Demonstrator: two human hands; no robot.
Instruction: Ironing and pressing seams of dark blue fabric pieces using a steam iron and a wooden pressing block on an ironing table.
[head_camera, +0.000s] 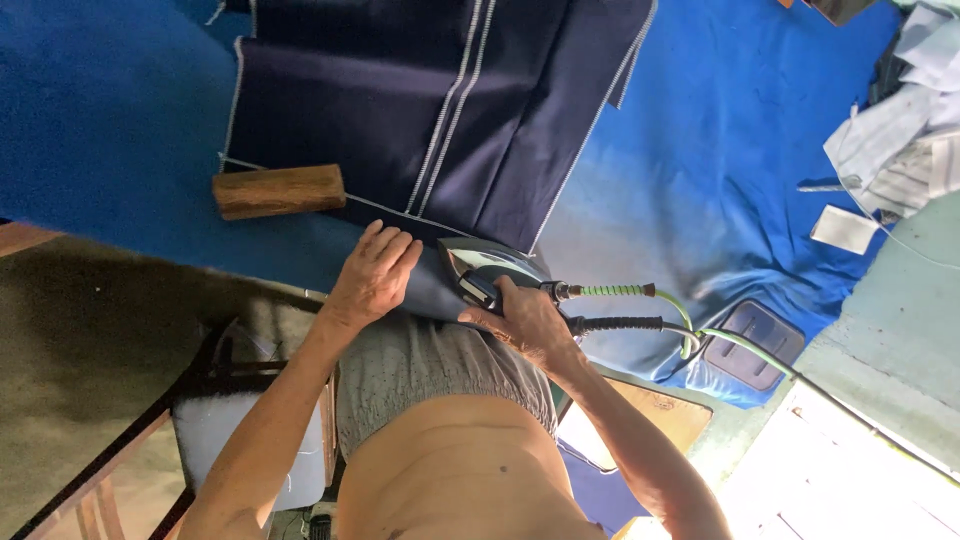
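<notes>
The picture appears upside down, with the person's bare torso and grey shorts (440, 375) at the bottom and the work stretching away above.

The right hand (525, 322) is clenched round the dark handle of a steam iron (490, 268), thumb and fingers wrapped over the grip. The iron's shiny body sits on the near edge of a dark navy garment (420, 100), its pointed end toward the left hand. From the back of the iron run two hoses: one sheathed in a green spring coil (612, 291), the other in a black coil (620, 324), both trailing off to the right, where a pale green tube continues along the edge of the surface.

The left hand (375, 272) lies flat and open, fingers together and stretched out, palm pressing the navy cloth just beside the iron. It grips nothing.

The garment is smooth woven fabric with pale double-stitched seams running lengthwise and a light edge along its border. It lies spread over a padded surface (720, 150) covered in bright blue felt-like cloth, faded paler near the iron. A rectangular block of brown wood (278, 191) rests on the blue cover at the garment's corner, touching its edge.

Farther right, a grey rubbery rectangular pad (752, 343) sits on the blue cover. At the far right edge lie a small white rectangular card (843, 229) and a heap of pale striped fabric pieces (905, 140).
</notes>
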